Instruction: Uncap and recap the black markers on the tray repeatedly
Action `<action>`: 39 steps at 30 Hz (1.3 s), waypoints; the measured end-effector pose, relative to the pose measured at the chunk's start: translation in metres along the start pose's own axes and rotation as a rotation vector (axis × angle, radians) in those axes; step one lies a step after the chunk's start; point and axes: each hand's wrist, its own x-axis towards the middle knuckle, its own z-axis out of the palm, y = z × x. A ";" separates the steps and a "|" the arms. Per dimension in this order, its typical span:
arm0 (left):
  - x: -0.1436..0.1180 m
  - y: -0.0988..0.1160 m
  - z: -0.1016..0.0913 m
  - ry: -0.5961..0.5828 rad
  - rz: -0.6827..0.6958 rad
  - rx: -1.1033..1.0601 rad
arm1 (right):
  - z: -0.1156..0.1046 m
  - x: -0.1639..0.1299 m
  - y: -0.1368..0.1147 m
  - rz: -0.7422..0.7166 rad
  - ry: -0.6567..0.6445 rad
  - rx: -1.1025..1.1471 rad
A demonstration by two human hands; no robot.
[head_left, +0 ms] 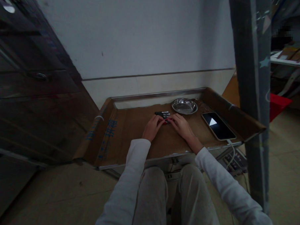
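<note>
Red piece (165,121): I count one, small and bright red, at the meeting fingertips, above the middle of the cardboard (131,133); fingers cover most of it, so I cannot tell its full shape.
Left hand (152,127): one, fingers bent inward, tips at the red piece; I cannot tell whether they pinch it.
Right hand (182,126): one, likewise curled in from the other side, its grip equally unclear to me.
Dark pens (161,112): I make out at least two, lying crosswise just beyond the fingers, black with paler right ends.
Metal dish (184,107): one, shiny and round, beyond the right hand.
Phone (219,126): one, face up, right of that hand, with one white cable (233,153) attached.
</note>
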 end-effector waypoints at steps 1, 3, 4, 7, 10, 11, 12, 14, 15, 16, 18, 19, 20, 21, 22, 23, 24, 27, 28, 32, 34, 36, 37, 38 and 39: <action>0.000 0.000 0.000 0.004 -0.003 -0.003 | 0.000 0.000 0.000 0.008 0.003 0.006; 0.000 0.000 0.000 0.011 -0.008 0.000 | 0.000 0.000 0.000 0.013 0.000 0.026; 0.000 0.000 -0.001 0.009 -0.011 0.005 | 0.000 0.000 0.000 0.012 -0.004 0.040; 0.000 0.002 -0.002 -0.012 -0.027 0.017 | 0.001 0.000 0.000 0.009 -0.009 0.097; 0.000 0.005 -0.004 -0.016 -0.051 0.019 | 0.001 0.001 0.000 -0.002 -0.016 0.149; 0.000 0.006 -0.004 -0.012 -0.057 0.018 | 0.002 0.000 0.000 -0.007 -0.022 0.162; 0.000 0.006 -0.005 -0.009 -0.061 0.016 | 0.002 0.000 0.001 -0.010 -0.028 0.170; 0.000 0.006 -0.005 -0.003 -0.072 0.011 | 0.002 0.000 0.002 -0.004 -0.029 0.176; 0.000 0.006 -0.005 -0.002 -0.075 0.008 | 0.002 0.000 0.003 0.002 -0.028 0.176; 0.000 0.005 -0.005 -0.002 -0.077 0.006 | 0.002 0.000 0.003 0.008 -0.021 0.174; 0.000 0.005 -0.004 -0.001 -0.067 0.003 | 0.003 0.000 0.004 0.010 -0.009 0.169; 0.000 0.005 -0.004 -0.002 -0.059 0.003 | 0.003 0.000 0.004 0.006 -0.008 0.167; 0.000 0.005 -0.004 -0.007 -0.051 0.003 | 0.004 0.000 0.004 0.002 -0.009 0.165; 0.001 0.005 -0.004 -0.012 -0.044 0.003 | 0.004 0.000 0.003 0.000 -0.010 0.163; 0.001 0.005 -0.004 -0.018 -0.040 0.002 | 0.004 0.000 0.002 0.000 -0.015 0.161; 0.001 0.005 -0.003 -0.022 -0.039 0.000 | 0.004 0.000 0.001 0.001 -0.022 0.161; 0.001 0.006 -0.003 -0.025 -0.039 -0.004 | 0.003 0.000 0.000 0.004 -0.027 0.162; 0.000 0.006 -0.001 -0.039 -0.055 -0.023 | 0.002 0.000 -0.003 0.001 -0.048 0.176; 0.000 0.005 -0.001 -0.045 -0.065 -0.033 | 0.002 0.000 -0.003 -0.004 -0.057 0.183; 0.001 0.004 0.001 -0.066 -0.081 -0.048 | 0.005 0.000 0.001 -0.014 -0.066 0.186; 0.001 0.004 0.001 -0.068 -0.081 -0.015 | 0.006 0.000 0.004 0.011 -0.036 0.166; 0.001 0.005 0.001 -0.088 -0.064 0.050 | 0.006 -0.001 0.007 0.052 0.011 0.148; 0.001 0.005 0.001 -0.109 -0.047 0.088 | 0.006 -0.001 0.008 0.074 0.035 0.141; 0.001 0.005 0.001 -0.136 -0.026 0.125 | 0.005 -0.002 0.009 0.093 0.059 0.135; 0.001 0.005 0.001 -0.162 -0.006 0.157 | 0.004 -0.002 0.009 0.110 0.080 0.130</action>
